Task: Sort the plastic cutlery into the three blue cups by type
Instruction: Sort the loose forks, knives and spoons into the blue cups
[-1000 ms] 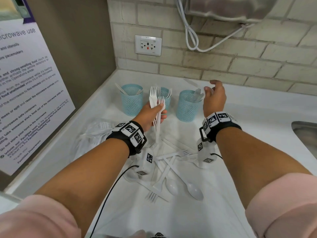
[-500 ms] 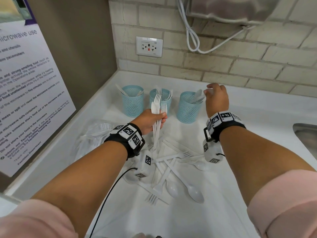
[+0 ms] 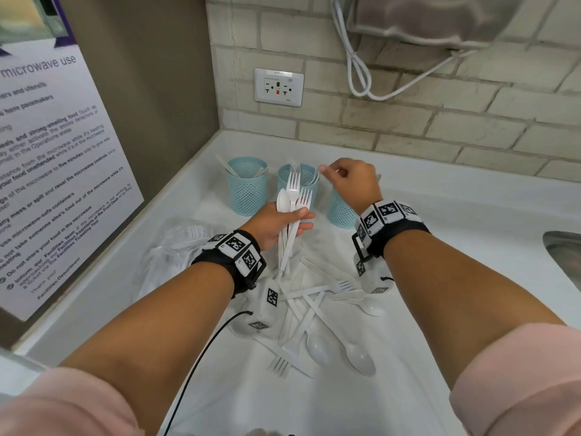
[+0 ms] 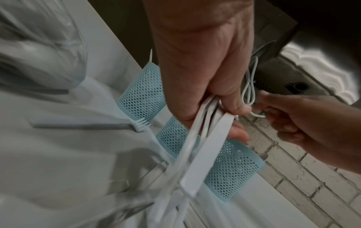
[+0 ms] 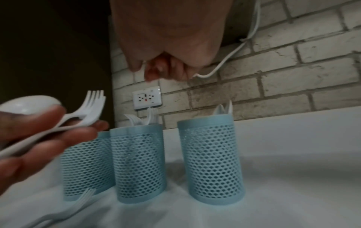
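Observation:
My left hand (image 3: 276,225) grips a bundle of white forks and a spoon (image 3: 294,196), heads up, in front of the middle blue mesh cup (image 3: 284,180). In the left wrist view the bundle (image 4: 207,138) has its handles fanning down. My right hand (image 3: 352,180) hovers above the gap between the middle cup and the right cup (image 3: 341,212), fingers curled, thumb and forefinger pointing left toward the bundle, nothing seen in them. The left cup (image 3: 247,185) holds knives, the middle cup (image 5: 139,162) forks, the right cup (image 5: 213,160) spoons. Loose cutlery (image 3: 314,325) lies on the counter.
A crumpled clear plastic bag (image 3: 179,247) lies left of the pile. A steel sink (image 3: 566,256) is at the right edge. Brick wall with an outlet (image 3: 279,87) and a hanging white cord (image 3: 358,73) stands behind the cups. A poster (image 3: 47,168) covers the left wall.
My right hand has moved left from over the right cup toward the middle cup and the bundle. My left hand still holds the bundle, a little lower.

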